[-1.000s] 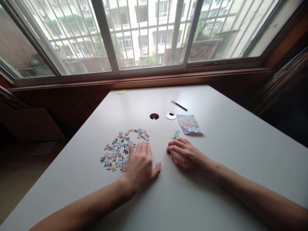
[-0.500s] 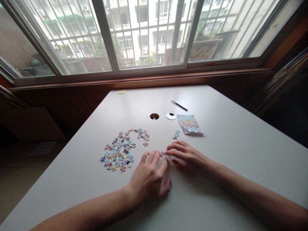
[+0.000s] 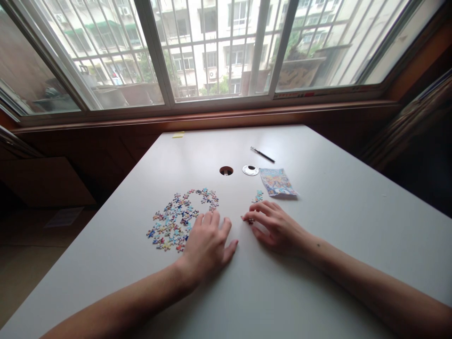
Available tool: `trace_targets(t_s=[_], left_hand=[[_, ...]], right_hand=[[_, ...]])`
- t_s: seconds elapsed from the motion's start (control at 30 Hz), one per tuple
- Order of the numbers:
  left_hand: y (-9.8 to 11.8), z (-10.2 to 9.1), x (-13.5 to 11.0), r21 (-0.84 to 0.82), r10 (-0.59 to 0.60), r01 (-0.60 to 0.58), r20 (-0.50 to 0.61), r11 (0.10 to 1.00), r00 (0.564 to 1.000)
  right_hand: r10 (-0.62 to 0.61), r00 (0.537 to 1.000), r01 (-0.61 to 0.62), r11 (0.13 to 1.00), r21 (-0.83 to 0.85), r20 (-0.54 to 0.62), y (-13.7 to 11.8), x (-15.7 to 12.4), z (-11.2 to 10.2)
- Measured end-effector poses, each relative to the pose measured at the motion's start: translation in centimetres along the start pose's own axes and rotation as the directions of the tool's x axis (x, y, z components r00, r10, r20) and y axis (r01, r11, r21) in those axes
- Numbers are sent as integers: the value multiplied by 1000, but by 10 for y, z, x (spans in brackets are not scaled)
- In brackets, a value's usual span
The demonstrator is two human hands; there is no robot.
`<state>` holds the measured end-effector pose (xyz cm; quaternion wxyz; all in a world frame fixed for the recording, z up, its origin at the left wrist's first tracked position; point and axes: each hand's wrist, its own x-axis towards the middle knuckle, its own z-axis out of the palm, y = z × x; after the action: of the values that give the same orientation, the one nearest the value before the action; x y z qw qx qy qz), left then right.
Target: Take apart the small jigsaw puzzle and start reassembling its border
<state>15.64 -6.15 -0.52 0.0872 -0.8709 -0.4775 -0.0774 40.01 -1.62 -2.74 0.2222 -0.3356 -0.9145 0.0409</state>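
Many small jigsaw puzzle pieces (image 3: pixel 173 221) lie in a loose, multicoloured spread on the left half of the white table. My left hand (image 3: pixel 210 240) is at the right edge of this spread, palm down, its fingers apart and the thumb stretched out; its palm and fingers cover some pieces. My right hand (image 3: pixel 277 226) is bent over a few puzzle pieces (image 3: pixel 251 220), which show at its fingertips. Its fingers partly hide how these pieces are gripped. Just beyond those fingers is a small light-blue cluster of pieces (image 3: pixel 259 195).
A printed picture sheet (image 3: pixel 278 182) lies beyond my right hand. Behind it are a black pen (image 3: pixel 263 154), a round silver cover (image 3: pixel 250 170) and a cable hole (image 3: pixel 226 171) in the white table (image 3: pixel 197 160). A yellow note (image 3: pixel 178 134) sits near the far edge, below the barred window.
My left hand has moved left, away from my right hand, to the edge of the spread. The pieces that lay between both hands are now at my right fingertips, slightly farther right.
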Motion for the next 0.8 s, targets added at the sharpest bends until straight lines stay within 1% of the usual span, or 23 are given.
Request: trace_targets(t_s=[0.07,0.17,0.23,0.33,0.4,0.5,0.57,0.6,0.63,0.7,0.77,0.8], left_hand=[[-8,-3,5,46,-76,74,33,996,997],[-17,-5,10,105,-160,155,40,982,986],[-19,-5,12,106,-133,131,8,986,991],[-18,-4,13,67,-18,19,-15,998,1000],[-17,-3,12,63,-2,2,-3,998,1000],[-20,-3,11,112,-89,87,7,990,996],[-23,-3,11,143,-158,156,1,977,987],[-24,-3,11,145,-163,163,-10,976,987],[-25,-1,12,134,-140,142,-24,981,990],[-24,2,12,81,-34,39,-53,996,998],[-21,5,12,22,56,-54,-59,998,997],[-19,6,12,1,75,-75,-49,997,996]], right_hand=[[77,997,-77,997,-16,-10,-1,0,0],[125,992,-125,992,-31,-14,-3,0,0],[136,991,-136,990,-34,-11,-4,1,1],[142,990,-143,989,-34,-11,-4,1,1],[135,991,-136,990,-30,-16,-4,2,1],[80,996,-80,997,-15,-27,-2,0,0],[14,999,-13,1000,18,-30,-2,0,0],[-23,999,24,999,40,-29,-1,-1,0],[-53,998,55,997,59,-24,-1,-1,0],[-71,997,72,995,67,-20,-1,0,0],[-26,999,27,999,30,-32,-1,0,1],[10,999,-10,1000,4,-42,-2,1,1]])
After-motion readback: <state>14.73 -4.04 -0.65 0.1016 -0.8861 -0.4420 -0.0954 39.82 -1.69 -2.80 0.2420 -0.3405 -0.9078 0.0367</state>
